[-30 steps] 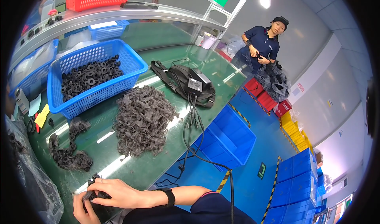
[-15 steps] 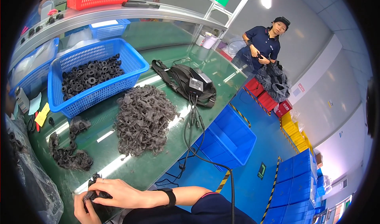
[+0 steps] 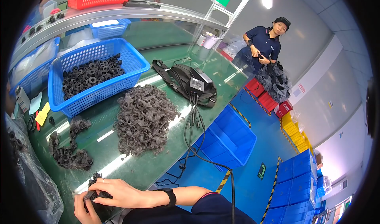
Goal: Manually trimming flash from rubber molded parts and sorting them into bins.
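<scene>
Your glossy green tabletop (image 3: 130, 170) has its near edge close to you, with working room this side of the heap of ragged, grey-black rubber scraps (image 3: 144, 121). By that edge, your right hand (image 3: 118, 193) and left hand (image 3: 84, 210) pinch black, ribbed rubber pieces (image 3: 92, 195); you seem mid-working them, which likely calls for steady two-handed finger pressure.

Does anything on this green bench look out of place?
Possibly the black pouch: its cables trail over the bench edge, so they might snag. Also, one small dark piece lies alone outside the blue basket, apart from the other pieces.
</scene>
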Demonstrator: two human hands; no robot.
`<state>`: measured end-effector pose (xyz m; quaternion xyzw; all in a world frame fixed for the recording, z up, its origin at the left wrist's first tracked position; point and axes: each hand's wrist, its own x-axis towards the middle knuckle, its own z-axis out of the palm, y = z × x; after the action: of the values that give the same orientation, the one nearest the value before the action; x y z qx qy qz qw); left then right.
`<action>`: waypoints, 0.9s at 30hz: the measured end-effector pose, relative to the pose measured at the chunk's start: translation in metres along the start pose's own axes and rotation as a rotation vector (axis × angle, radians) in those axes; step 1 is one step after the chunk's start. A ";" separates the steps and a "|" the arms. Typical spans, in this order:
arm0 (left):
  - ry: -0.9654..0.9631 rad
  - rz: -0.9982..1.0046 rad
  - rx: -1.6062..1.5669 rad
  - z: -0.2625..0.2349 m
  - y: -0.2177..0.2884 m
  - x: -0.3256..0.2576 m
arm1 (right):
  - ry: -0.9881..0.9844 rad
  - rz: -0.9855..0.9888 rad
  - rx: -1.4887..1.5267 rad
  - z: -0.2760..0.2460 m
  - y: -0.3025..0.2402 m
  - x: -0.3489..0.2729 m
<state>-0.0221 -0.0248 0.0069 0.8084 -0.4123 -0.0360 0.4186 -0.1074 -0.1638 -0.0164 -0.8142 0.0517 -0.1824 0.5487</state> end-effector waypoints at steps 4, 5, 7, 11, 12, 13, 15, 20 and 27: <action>0.002 0.006 0.000 -0.001 -0.001 -0.001 | -0.017 0.017 -0.003 -0.001 -0.002 0.000; 0.002 0.006 0.000 0.000 -0.001 -0.001 | -0.017 0.018 -0.003 -0.001 -0.002 0.000; -0.001 0.007 -0.004 -0.001 0.000 -0.001 | -0.016 0.022 0.011 -0.001 -0.002 0.000; -0.002 -0.010 -0.005 0.000 -0.001 -0.001 | -0.016 0.023 0.021 -0.002 -0.003 0.000; -0.003 -0.010 -0.002 0.000 -0.001 -0.001 | -0.015 0.017 0.012 -0.001 -0.002 0.000; -0.004 -0.010 0.000 0.000 -0.001 -0.001 | -0.013 0.011 0.003 -0.001 -0.002 0.000; -0.003 -0.010 0.000 0.000 -0.001 -0.001 | -0.009 0.006 0.006 -0.001 -0.002 0.000; -0.006 -0.010 -0.013 0.003 -0.003 -0.001 | -0.011 0.011 0.010 -0.001 -0.001 0.000; 0.034 -0.044 -0.049 0.005 -0.007 -0.005 | -0.016 0.000 0.046 0.001 -0.003 0.000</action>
<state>-0.0232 -0.0229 -0.0025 0.8073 -0.3861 -0.0414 0.4444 -0.1071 -0.1621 -0.0140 -0.8029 0.0431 -0.1768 0.5676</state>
